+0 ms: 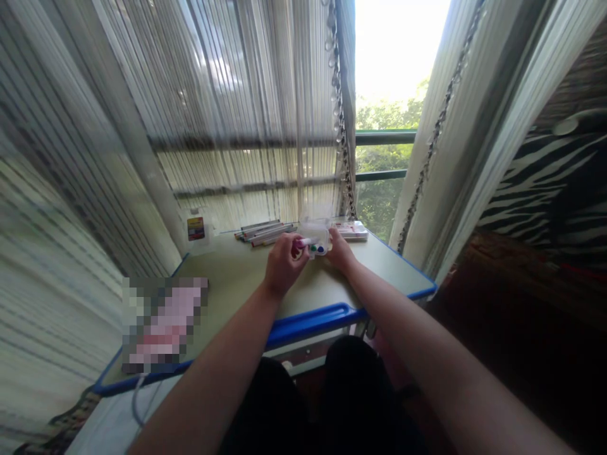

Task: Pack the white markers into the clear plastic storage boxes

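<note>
Over the desk, my left hand [281, 260] is closed round a marker [305, 242] with a pink-red end and a white barrel. My right hand [339, 250] grips the side of a clear plastic case [324, 235]. Inside the case, the round ends of a green marker [313, 248] and a blue marker [321, 249] face me. The pink-ended marker lies at the case's left opening; how far it is inside I cannot tell. Behind my left hand, several loose pencils or pens [265, 232] lie in a pile.
A white and red flat box [351, 231] lies behind my right hand. A clear package with a colourful label [195, 229] stands at the back left. A blurred pink object [168, 319] with a cable lies on the left of the blue-edged desk [227, 272]. Curtains [256, 114] hang behind.
</note>
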A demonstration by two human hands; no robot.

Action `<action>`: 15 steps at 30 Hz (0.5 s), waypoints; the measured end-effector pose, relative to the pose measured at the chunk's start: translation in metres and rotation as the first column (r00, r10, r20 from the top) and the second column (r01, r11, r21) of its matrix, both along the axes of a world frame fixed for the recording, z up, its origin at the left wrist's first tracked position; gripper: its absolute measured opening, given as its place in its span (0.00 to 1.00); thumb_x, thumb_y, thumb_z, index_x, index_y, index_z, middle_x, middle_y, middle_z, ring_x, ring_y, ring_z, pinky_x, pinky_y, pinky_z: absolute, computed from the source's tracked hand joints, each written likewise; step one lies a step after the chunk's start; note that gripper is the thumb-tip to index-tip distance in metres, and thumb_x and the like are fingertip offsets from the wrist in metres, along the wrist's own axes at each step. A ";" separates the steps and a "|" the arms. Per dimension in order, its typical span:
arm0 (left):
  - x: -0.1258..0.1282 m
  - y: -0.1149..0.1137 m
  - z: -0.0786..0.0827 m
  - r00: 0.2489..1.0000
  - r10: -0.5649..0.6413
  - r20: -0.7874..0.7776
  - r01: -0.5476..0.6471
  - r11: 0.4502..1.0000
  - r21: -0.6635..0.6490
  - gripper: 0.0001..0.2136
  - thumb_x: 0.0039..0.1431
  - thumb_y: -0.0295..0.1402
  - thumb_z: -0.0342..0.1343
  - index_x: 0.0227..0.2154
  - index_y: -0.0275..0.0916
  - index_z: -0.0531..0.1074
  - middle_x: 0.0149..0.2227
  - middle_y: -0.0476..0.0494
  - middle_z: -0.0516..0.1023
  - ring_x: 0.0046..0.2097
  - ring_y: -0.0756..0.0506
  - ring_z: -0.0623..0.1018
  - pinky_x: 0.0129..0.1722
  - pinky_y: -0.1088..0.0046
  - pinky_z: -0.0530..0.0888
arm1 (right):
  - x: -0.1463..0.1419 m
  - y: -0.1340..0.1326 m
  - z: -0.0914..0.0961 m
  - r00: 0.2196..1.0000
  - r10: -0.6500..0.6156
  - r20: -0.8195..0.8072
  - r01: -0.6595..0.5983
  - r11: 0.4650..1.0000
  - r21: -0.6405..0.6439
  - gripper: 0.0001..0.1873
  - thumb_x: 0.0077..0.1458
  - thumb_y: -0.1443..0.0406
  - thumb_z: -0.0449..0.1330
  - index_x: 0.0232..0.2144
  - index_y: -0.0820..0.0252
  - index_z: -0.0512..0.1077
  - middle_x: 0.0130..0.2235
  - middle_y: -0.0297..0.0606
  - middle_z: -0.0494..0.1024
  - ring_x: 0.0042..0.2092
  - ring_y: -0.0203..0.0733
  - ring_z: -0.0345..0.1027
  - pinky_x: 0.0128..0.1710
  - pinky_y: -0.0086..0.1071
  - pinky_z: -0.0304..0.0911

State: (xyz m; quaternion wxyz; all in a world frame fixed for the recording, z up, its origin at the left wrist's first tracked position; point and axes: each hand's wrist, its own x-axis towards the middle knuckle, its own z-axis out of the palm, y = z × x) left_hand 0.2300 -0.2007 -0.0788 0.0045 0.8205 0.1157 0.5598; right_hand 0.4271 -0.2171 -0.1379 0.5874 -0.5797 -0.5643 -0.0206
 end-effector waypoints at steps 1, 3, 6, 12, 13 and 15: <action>0.001 0.000 0.000 1.000 -0.010 -0.016 0.010 1.000 0.004 0.06 0.54 0.28 0.54 0.35 0.38 0.65 0.29 0.51 0.68 0.27 0.54 0.69 0.30 0.77 0.70 | 0.000 -0.001 0.000 1.000 -0.004 0.000 0.004 1.000 -0.005 0.27 0.37 0.63 0.63 0.43 0.55 0.63 0.43 0.39 0.73 0.43 0.48 0.68 0.47 0.45 0.64; 0.001 0.000 -0.001 0.998 -0.026 -0.056 0.026 1.000 0.014 0.05 0.54 0.27 0.53 0.35 0.38 0.66 0.30 0.50 0.69 0.28 0.53 0.69 0.32 0.77 0.71 | -0.001 -0.002 0.001 1.000 -0.007 0.000 0.007 1.000 -0.014 0.27 0.37 0.63 0.63 0.43 0.55 0.63 0.43 0.40 0.73 0.43 0.49 0.68 0.47 0.46 0.64; 0.001 0.001 -0.003 0.994 -0.049 -0.099 0.049 0.999 -0.007 0.06 0.55 0.28 0.52 0.36 0.38 0.68 0.32 0.48 0.70 0.29 0.53 0.70 0.33 0.76 0.71 | -0.002 -0.002 0.003 1.000 -0.004 0.007 0.004 1.000 -0.012 0.26 0.37 0.64 0.63 0.43 0.56 0.63 0.43 0.40 0.73 0.43 0.48 0.68 0.47 0.44 0.64; 0.001 0.003 -0.005 0.984 -0.070 -0.161 0.066 0.997 -0.030 0.06 0.57 0.30 0.52 0.38 0.37 0.68 0.33 0.46 0.72 0.31 0.51 0.72 0.34 0.76 0.71 | -0.005 -0.004 0.004 1.000 -0.021 0.023 0.021 1.000 -0.016 0.27 0.36 0.67 0.63 0.42 0.57 0.62 0.42 0.41 0.72 0.43 0.48 0.68 0.47 0.43 0.64; 0.001 0.003 -0.006 0.984 -0.064 -0.168 0.060 0.998 -0.027 0.06 0.57 0.30 0.52 0.37 0.36 0.68 0.33 0.46 0.72 0.31 0.51 0.72 0.34 0.76 0.71 | -0.005 -0.004 0.004 0.999 -0.027 0.031 0.027 0.999 -0.017 0.27 0.36 0.67 0.63 0.42 0.57 0.62 0.43 0.42 0.72 0.43 0.49 0.68 0.47 0.43 0.64; 0.001 0.004 -0.006 0.983 -0.051 -0.179 0.048 0.999 -0.019 0.05 0.57 0.31 0.53 0.35 0.36 0.68 0.32 0.46 0.72 0.32 0.51 0.73 0.34 0.76 0.71 | -0.006 -0.004 0.005 0.998 -0.035 0.052 0.036 0.999 -0.019 0.27 0.36 0.67 0.63 0.42 0.57 0.62 0.43 0.42 0.72 0.44 0.49 0.68 0.48 0.42 0.63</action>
